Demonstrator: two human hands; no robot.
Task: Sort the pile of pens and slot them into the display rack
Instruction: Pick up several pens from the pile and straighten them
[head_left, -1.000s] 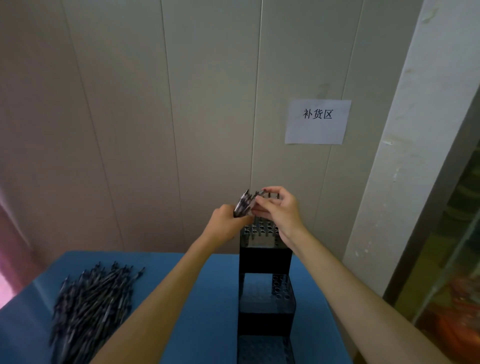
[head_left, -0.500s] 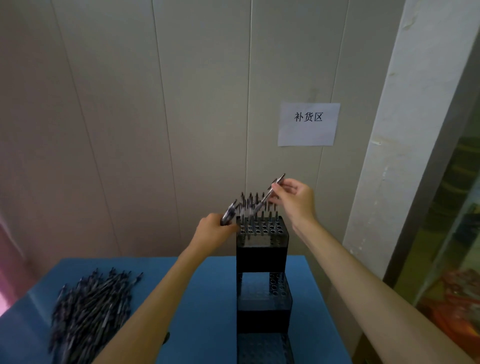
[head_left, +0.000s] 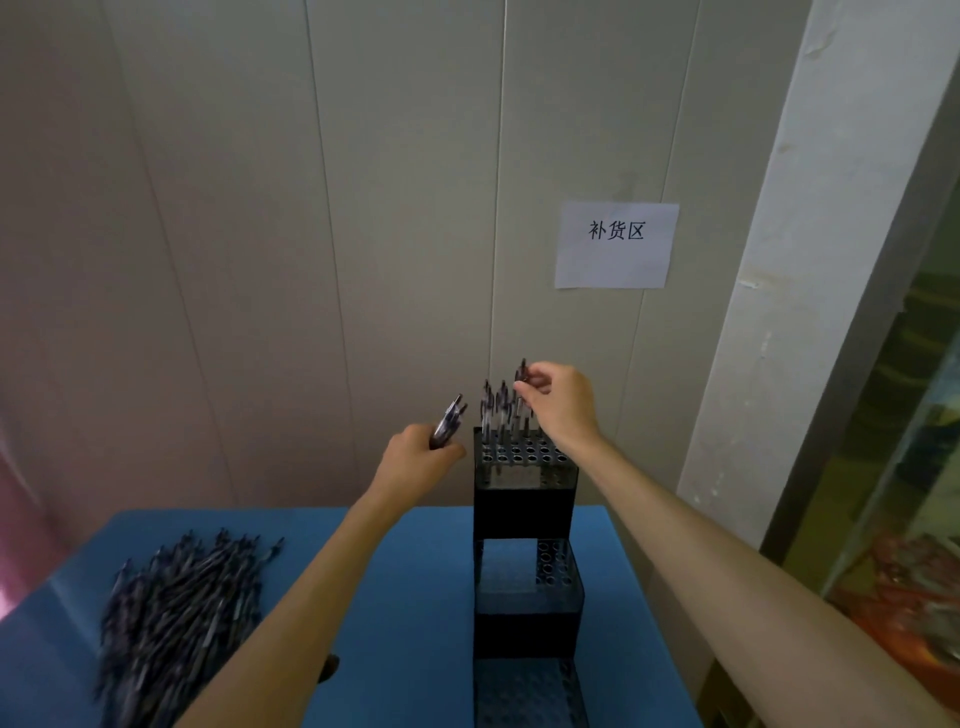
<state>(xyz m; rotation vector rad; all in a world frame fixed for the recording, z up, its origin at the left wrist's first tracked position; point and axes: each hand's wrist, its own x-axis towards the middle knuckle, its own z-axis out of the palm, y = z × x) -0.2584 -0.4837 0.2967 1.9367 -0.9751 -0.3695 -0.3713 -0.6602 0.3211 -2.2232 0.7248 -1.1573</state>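
Fingers of our right hand (head_left: 558, 402) pinch one pen (head_left: 521, 375) upright over the display rack (head_left: 524, 499).
Our left hand (head_left: 421, 462) grips a small bundle of pens (head_left: 448, 422) just beside it; the pile (head_left: 171, 623) lies on the blue table (head_left: 415, 597).

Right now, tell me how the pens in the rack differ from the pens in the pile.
The pens in the rack stand upright in the top tier's holes; the pile of pens lies flat on the blue table. The racked ones are few, the pile many. Both look dark.
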